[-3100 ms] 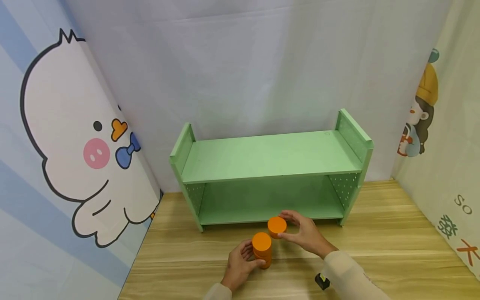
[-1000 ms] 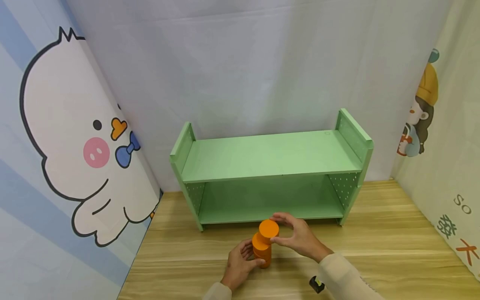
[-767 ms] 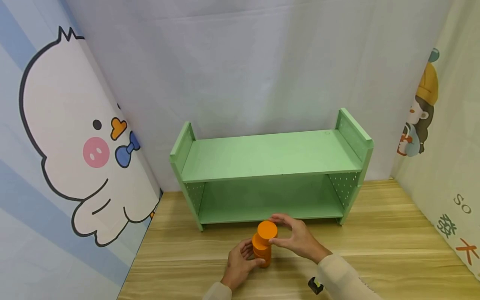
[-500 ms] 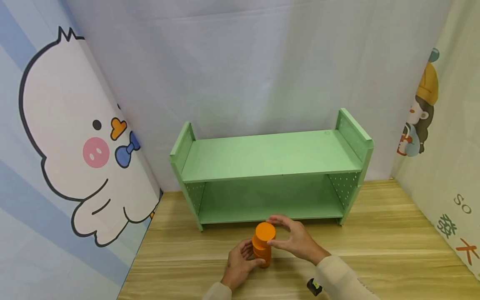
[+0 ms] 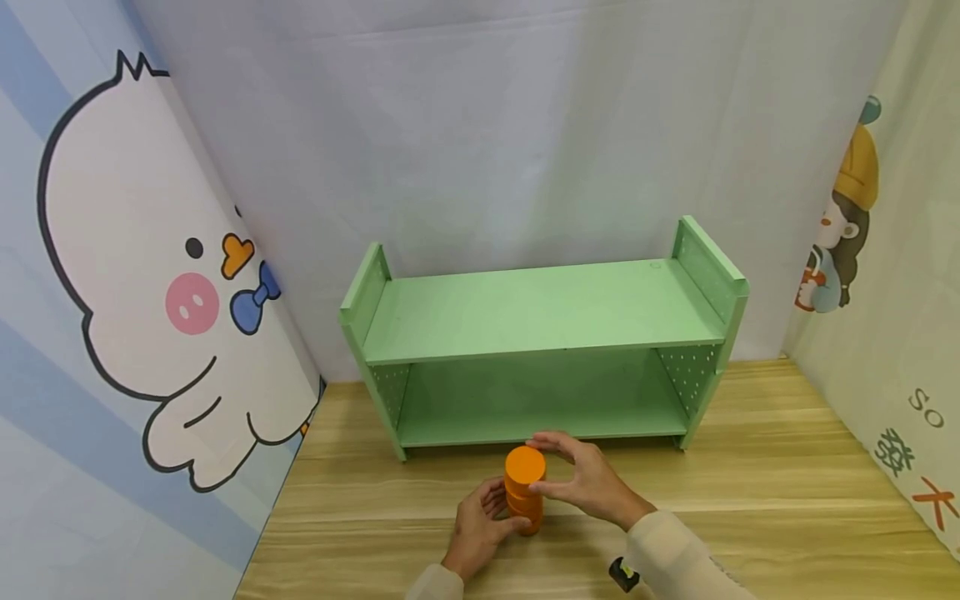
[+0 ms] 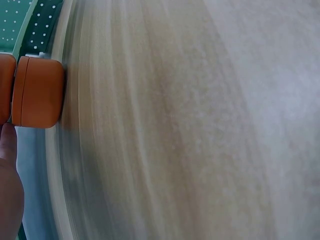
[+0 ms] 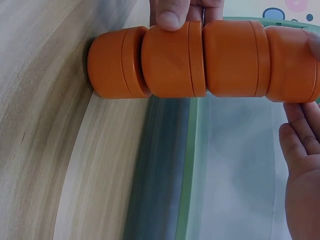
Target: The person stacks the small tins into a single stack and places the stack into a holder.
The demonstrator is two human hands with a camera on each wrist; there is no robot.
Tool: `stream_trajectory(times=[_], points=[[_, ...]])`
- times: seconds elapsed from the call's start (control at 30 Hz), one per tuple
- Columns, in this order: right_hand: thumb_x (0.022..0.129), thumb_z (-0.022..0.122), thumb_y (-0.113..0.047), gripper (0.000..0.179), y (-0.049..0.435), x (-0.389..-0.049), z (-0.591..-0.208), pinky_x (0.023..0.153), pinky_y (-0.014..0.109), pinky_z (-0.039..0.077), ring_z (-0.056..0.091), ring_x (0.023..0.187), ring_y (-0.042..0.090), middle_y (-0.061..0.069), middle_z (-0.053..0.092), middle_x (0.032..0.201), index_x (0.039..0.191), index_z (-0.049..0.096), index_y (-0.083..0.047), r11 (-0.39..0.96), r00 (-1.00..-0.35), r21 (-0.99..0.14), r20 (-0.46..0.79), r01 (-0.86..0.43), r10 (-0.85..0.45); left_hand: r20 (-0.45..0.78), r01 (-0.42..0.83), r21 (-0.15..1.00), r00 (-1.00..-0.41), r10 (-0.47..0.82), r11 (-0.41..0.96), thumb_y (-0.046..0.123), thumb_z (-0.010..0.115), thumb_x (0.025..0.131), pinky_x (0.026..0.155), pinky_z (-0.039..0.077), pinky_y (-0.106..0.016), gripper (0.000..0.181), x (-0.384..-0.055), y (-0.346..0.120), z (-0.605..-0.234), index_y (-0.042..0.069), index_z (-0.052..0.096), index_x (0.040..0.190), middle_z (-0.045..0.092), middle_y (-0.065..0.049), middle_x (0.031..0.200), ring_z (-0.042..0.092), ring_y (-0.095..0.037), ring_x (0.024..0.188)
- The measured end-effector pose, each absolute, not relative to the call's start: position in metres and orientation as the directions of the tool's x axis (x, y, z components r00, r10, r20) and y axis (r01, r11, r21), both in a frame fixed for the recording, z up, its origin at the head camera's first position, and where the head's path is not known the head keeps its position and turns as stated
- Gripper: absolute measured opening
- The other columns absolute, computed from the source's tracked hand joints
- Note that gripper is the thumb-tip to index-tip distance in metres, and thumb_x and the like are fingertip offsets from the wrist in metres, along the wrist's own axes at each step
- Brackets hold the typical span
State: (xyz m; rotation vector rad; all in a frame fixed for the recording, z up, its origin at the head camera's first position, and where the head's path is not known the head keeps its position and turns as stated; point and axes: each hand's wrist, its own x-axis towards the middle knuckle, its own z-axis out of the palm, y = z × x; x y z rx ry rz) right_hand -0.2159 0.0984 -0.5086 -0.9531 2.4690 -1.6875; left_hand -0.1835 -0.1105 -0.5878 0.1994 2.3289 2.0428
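Observation:
Several small orange lidded canisters [image 7: 232, 60] stand in one upright column on the table, the lowest canister [image 6: 44, 92] resting on the wood. In the head view my left hand [image 5: 477, 532] is on the column's left side. Its thumb [image 7: 172, 14] and fingers hold the second canister from the bottom [image 7: 170, 60]. My right hand [image 5: 596, 483] has the top canister [image 5: 525, 463] between thumb and fingers, from the right. That top canister sits right over the one below, nearly in line with the column.
A green two-level shelf [image 5: 540, 312] stands behind the column, against a pale cloth backdrop [image 5: 487, 150]. A small black object with a yellow-green mark [image 5: 624, 574] lies beside my right sleeve [image 5: 675, 550]. Printed cartoon cloth walls flank the wooden table [image 5: 787, 467].
My right hand has carried the top canister leftward, from beside the column to over it. My left hand has kept its place. The black object has shifted left and down a little.

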Motion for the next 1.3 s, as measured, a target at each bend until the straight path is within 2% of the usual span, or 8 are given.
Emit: stream_trajectory(times=[0.2, 0.43, 0.93, 1.1, 1.3], points=[[0.086, 0.081, -0.017, 0.058, 0.096, -0.216, -0.509, 0.107, 0.051, 0.045, 0.06, 0.12, 0.029, 0.016, 0.064, 0.13, 0.135, 0.055, 0.0, 0.229, -0.808, -0.843, 0.335, -0.487, -0.485, 0.053, 0.069, 0.99, -0.991, 0.121, 0.127, 0.007, 0.086, 0.076, 0.099, 0.054, -0.033, 0.063, -0.184, -0.11, -0.587, -0.006, 0.058, 0.131, 0.062, -0.022, 0.129, 0.061, -0.036, 0.119], [0.086, 0.081, -0.017, 0.059, 0.096, -0.216, -0.51, 0.107, 0.05, 0.045, 0.06, 0.121, 0.03, 0.014, 0.064, 0.131, 0.136, 0.054, 0.0, 0.227, -0.81, -0.849, 0.324, -0.477, -0.489, 0.055, 0.07, 0.99, -0.991, 0.125, 0.123, 0.008, 0.086, 0.076, 0.099, 0.054, -0.033, 0.063, -0.184, -0.11, -0.586, -0.005, 0.057, 0.131, 0.062, -0.022, 0.13, 0.06, -0.036, 0.119], [0.085, 0.081, -0.016, 0.061, 0.098, -0.215, -0.509, 0.108, 0.05, 0.044, 0.059, 0.122, 0.032, 0.017, 0.062, 0.132, 0.136, 0.053, 0.003, 0.227, -0.813, -0.855, 0.313, -0.466, -0.491, 0.054, 0.071, 0.99, -0.989, 0.139, 0.124, 0.007, 0.086, 0.076, 0.098, 0.055, -0.033, 0.063, -0.183, -0.11, -0.585, -0.005, 0.058, 0.131, 0.062, -0.021, 0.13, 0.061, -0.035, 0.119], [0.085, 0.082, -0.018, 0.067, 0.099, -0.215, -0.507, 0.108, 0.052, 0.043, 0.056, 0.125, 0.034, 0.02, 0.059, 0.135, 0.139, 0.05, 0.004, 0.216, -0.806, -0.858, 0.309, -0.465, -0.505, 0.058, 0.079, 0.987, -0.987, 0.147, 0.14, 0.007, 0.087, 0.076, 0.098, 0.055, -0.033, 0.063, -0.184, -0.11, -0.585, -0.005, 0.058, 0.131, 0.063, -0.021, 0.129, 0.061, -0.035, 0.119], [0.082, 0.084, -0.019, 0.075, 0.106, -0.216, -0.509, 0.108, 0.056, 0.041, 0.052, 0.13, 0.036, 0.018, 0.057, 0.139, 0.144, 0.046, 0.003, 0.217, -0.812, -0.873, 0.279, -0.436, -0.512, 0.08, 0.106, 0.984, -0.981, 0.175, 0.144, 0.004, 0.086, 0.076, 0.098, 0.054, -0.034, 0.064, -0.186, -0.112, -0.586, -0.004, 0.057, 0.132, 0.062, -0.02, 0.131, 0.061, -0.034, 0.119]])
